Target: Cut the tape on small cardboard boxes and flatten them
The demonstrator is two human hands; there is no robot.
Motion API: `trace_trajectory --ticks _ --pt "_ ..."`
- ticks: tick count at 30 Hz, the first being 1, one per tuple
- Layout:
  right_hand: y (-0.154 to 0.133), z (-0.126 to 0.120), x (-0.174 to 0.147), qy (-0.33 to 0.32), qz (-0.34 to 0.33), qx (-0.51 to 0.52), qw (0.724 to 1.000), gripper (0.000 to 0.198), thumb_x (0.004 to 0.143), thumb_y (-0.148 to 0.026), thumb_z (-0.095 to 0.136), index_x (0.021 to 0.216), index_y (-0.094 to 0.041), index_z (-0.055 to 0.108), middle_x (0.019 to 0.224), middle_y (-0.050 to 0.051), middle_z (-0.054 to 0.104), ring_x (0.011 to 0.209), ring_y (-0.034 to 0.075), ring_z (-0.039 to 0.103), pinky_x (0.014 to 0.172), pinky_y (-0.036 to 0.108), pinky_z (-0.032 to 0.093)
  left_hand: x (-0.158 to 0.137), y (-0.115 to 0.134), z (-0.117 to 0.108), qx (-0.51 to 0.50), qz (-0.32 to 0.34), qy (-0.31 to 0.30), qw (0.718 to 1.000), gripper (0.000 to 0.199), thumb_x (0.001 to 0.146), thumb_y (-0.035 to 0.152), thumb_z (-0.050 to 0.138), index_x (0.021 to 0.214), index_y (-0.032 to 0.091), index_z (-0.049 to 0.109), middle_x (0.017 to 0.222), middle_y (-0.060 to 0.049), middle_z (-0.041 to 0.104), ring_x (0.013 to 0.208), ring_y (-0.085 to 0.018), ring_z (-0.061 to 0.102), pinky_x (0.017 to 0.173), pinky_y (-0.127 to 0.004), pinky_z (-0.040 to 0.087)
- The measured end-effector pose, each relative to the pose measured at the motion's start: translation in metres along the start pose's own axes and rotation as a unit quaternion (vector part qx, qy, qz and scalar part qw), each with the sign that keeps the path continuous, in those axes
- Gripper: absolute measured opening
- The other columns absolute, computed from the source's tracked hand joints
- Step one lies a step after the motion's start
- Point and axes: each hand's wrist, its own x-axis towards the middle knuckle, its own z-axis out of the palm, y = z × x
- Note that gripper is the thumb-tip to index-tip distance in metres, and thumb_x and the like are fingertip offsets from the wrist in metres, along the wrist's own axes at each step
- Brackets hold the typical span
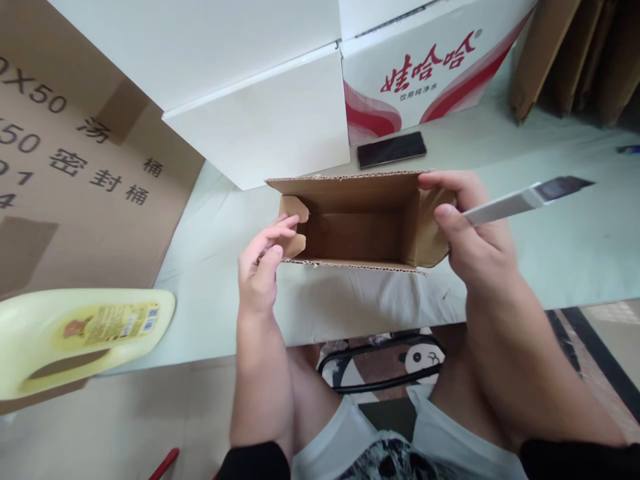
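Note:
A small open cardboard box stands over the front part of the table, its hollow inside facing up and its cut edges rough. My left hand grips its left end, with the fingers over the small end flaps and the thumb by the near edge. At the opposite end, my right hand pinches the right flap between thumb and fingers. That same hand also holds a utility knife, whose angled dark tip points right, away from the box.
Behind the box, a black phone lies before a white and red carton and stacked white boxes. A yellow jug and a large carton are at left. Folded cardboard stands back right.

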Motion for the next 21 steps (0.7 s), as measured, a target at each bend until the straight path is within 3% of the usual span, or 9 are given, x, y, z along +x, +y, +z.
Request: trace_trajectory --ticks 3,8,14,18,21 --pt "0.004 0.004 -0.004 0.015 -0.003 0.032 0.999 0.044 0.103 -0.057 0.043 0.135 -0.036 0.063 0.13 0.005 0.068 0.13 0.03 0.06 0.115 0.053 0.046 0.0 -0.002 -0.001 0.008 0.002 -0.003 1.0 0.027 0.091 0.05 0.065 0.098 0.026 0.075 0.124 -0.006 0.078 0.14 -0.032 0.057 0.122 -0.057 0.041" --pt "0.016 0.012 -0.009 0.048 0.036 0.101 0.993 0.054 0.098 -0.069 0.044 0.145 -0.042 0.051 0.148 0.006 0.057 0.121 0.028 0.069 0.095 0.045 0.06 0.001 -0.005 -0.003 0.015 0.0 -0.013 1.0 0.034 0.096 0.055 0.059 0.101 0.027 0.076 0.131 -0.006 0.075 0.145 -0.03 0.053 0.127 -0.056 0.034" --pt "0.019 0.014 -0.006 0.016 -0.001 0.071 0.997 0.033 0.1 -0.052 0.055 0.116 -0.029 0.072 0.121 0.009 0.073 0.117 0.028 0.069 0.099 0.048 0.059 0.0 -0.009 -0.002 0.032 0.013 -0.024 0.999 0.039 0.1 0.057 0.053 0.103 0.026 0.077 0.137 -0.005 0.072 0.149 -0.029 0.049 0.128 -0.056 0.031" --pt "0.019 0.014 -0.003 -0.017 -0.003 0.058 0.998 0.039 0.101 -0.054 0.051 0.097 -0.028 0.079 0.115 0.008 0.077 0.121 0.03 0.069 0.116 0.057 0.048 0.001 -0.01 -0.001 0.054 0.022 -0.031 0.998 0.05 0.101 0.065 0.045 0.104 0.026 0.076 0.138 -0.006 0.071 0.15 -0.029 0.048 0.127 -0.057 0.033" --pt "0.022 0.015 -0.002 -0.031 -0.004 0.086 0.996 0.041 0.102 -0.052 0.049 0.089 -0.028 0.079 0.109 0.006 0.08 0.123 0.03 0.069 0.122 0.059 0.042 0.002 -0.01 -0.001 0.065 0.03 -0.037 0.997 0.058 0.093 0.077 0.049 0.104 0.026 0.075 0.14 -0.009 0.07 0.149 -0.031 0.048 0.126 -0.058 0.033"
